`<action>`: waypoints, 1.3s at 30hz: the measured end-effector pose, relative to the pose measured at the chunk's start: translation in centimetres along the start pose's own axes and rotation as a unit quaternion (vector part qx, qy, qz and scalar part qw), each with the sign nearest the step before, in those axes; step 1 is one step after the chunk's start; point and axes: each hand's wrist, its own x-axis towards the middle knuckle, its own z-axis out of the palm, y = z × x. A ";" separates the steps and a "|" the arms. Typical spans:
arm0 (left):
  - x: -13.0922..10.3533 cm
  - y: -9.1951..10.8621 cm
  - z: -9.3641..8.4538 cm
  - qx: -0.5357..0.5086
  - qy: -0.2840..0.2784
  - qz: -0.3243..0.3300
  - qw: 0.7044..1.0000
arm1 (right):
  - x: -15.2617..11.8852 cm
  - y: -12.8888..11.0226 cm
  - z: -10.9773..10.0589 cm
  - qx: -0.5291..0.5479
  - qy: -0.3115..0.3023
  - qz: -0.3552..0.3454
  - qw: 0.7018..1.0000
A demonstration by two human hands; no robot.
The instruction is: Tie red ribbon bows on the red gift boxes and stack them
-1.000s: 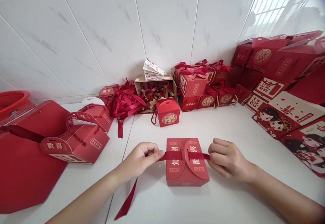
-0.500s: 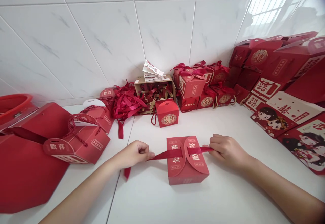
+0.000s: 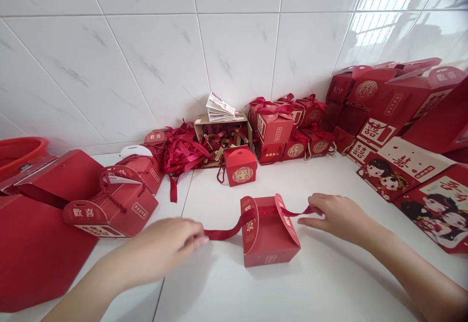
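A red gift box (image 3: 272, 251) with gold-white lettering stands on the white tabletop between my hands. Its two rounded top flaps are raised apart, with dark red ribbon (image 3: 223, 235) running out through each of them. On the left, my left hand (image 3: 179, 244), slightly blurred, pinches one end of the ribbon, which sags in a curve toward the left flap. To the right of the box, my right hand (image 3: 334, 215) has the other end in its fingers, the thumb pointing toward the box. Neither hand touches the box itself.
Behind stands a small red box (image 3: 239, 168), near an open carton (image 3: 198, 129) of cords. A pile of red ribbon (image 3: 186, 149) lies beside it. Ribbon-tied boxes (image 3: 276, 127) are stacked at the wall. Larger boxes (image 3: 395, 100) crowd the right; handled boxes (image 3: 120, 212) stand left.
The flaps, lying nearly closed before, have risen and parted. The ribbon on the left has gone from taut to slack. My left hand has moved left and toward me; my right hand shifted slightly right.
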 end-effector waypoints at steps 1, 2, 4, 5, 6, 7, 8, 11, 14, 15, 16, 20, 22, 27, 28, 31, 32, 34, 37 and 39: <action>-0.7 0.8 0.4 -0.012 -0.051 0.014 0.999 | -0.3 -0.3 -0.4 0.009 -0.018 0.000 1.000; -1.3 1.6 0.8 -0.021 -0.102 0.023 0.994 | -0.6 -0.7 -0.8 0.022 -0.035 -0.011 0.999; -2.2 3.0 2.0 -0.025 -0.162 0.026 0.986 | -1.2 -1.4 -1.3 0.069 -0.090 -0.060 0.992; -2.3 3.5 2.6 -0.024 -0.171 0.020 0.985 | -1.4 -1.8 -1.3 0.102 -0.122 -0.085 0.984; -2.2 3.8 3.2 -0.026 -0.175 0.012 0.984 | -1.6 -2.1 -1.3 0.137 -0.154 -0.103 0.973; -1.8 3.9 3.8 -0.035 -0.175 0.003 0.984 | -1.8 -2.3 -1.3 0.170 -0.182 -0.113 0.962; -1.3 3.9 4.3 -0.055 -0.169 -0.011 0.984 | -1.8 -2.4 -1.1 0.200 -0.203 -0.118 0.951; 1.1 3.0 5.0 -0.193 -0.101 -0.064 0.974 | -1.6 -2.5 -0.3 0.297 -0.211 -0.105 0.925; 3.0 2.0 4.5 -0.415 -0.038 -0.074 0.906 | -0.9 -2.5 0.7 0.443 -0.157 -0.078 0.879; 3.5 1.8 4.2 -0.499 -0.034 -0.064 0.863 | -0.6 -2.6 1.0 0.496 -0.146 -0.065 0.853; 3.8 1.7 3.8 -0.581 -0.037 -0.055 0.811 | -0.3 -2.6 1.3 0.552 -0.138 -0.054 0.820; 4.2 1.9 2.3 -0.780 -0.011 -0.072 0.621 | 0.6 -2.5 1.8 0.753 -0.047 0.006 0.657; 4.1 2.0 1.6 -0.797 0.065 -0.092 0.593 | 0.8 -2.1 1.5 0.799 0.039 0.029 0.599; 2.8 2.2 -0.7 -0.730 0.227 -0.034 0.644 | 0.4 -1.4 -1.5 0.762 0.198 0.034 0.615; 2.4 2.3 -1.3 -0.704 0.252 -0.002 0.664 | 0.2 -1.4 -2.2 0.741 0.227 0.027 0.631; 1.3 3.4 -2.8 -0.634 0.289 0.079 0.713 | -0.1 -1.8 -4.3 0.679 0.296 -0.009 0.671; 1.1 3.9 -3.2 -0.613 0.293 0.096 0.727 | -0.1 -2.0 -4.9 0.663 0.310 -0.024 0.681; 1.0 4.9 -3.7 -0.570 0.315 0.120 0.749 | 0.1 -2.7 -5.9 0.643 0.331 -0.053 0.689; 1.6 6.5 -4.0 -0.514 0.373 0.141 0.759 | 0.8 -4.1 -7.2 0.635 0.337 -0.089 0.690; 2.2 7.5 -4.1 -0.505 0.391 0.156 0.753 | 1.5 -5.1 -8.2 0.632 0.326 -0.104 0.695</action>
